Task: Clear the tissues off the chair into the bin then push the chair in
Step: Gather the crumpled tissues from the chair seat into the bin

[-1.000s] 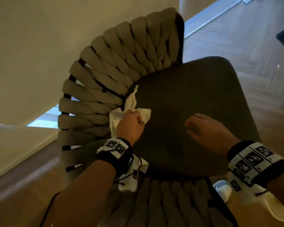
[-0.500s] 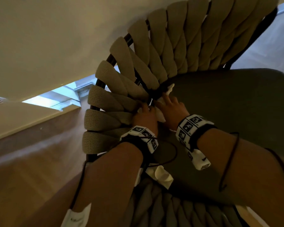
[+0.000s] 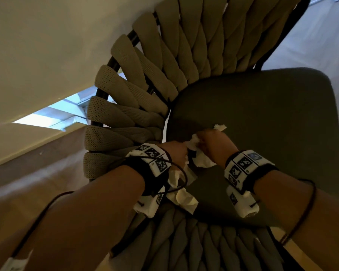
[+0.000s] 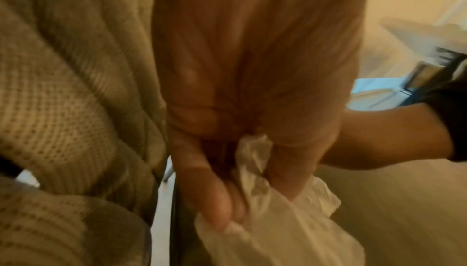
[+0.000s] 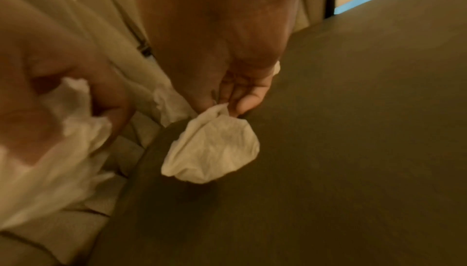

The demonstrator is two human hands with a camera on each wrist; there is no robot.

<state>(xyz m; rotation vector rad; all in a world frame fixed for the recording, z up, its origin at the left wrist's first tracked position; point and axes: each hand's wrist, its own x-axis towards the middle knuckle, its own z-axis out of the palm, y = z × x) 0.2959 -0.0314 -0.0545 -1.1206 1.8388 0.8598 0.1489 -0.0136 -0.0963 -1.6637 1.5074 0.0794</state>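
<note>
While left hand (image 4: 227, 150) clutches tissues (image 4: 272, 220), right hand (image 5: 227, 66) pinches tissue (image 5: 215, 150).

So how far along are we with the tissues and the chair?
Early on. In hand: the left hand grips a crumpled tissue, and the right hand pinches a second tissue above the seat cushion. Left: no bin shows, so binning both remains, then pushing the chair in.
</note>
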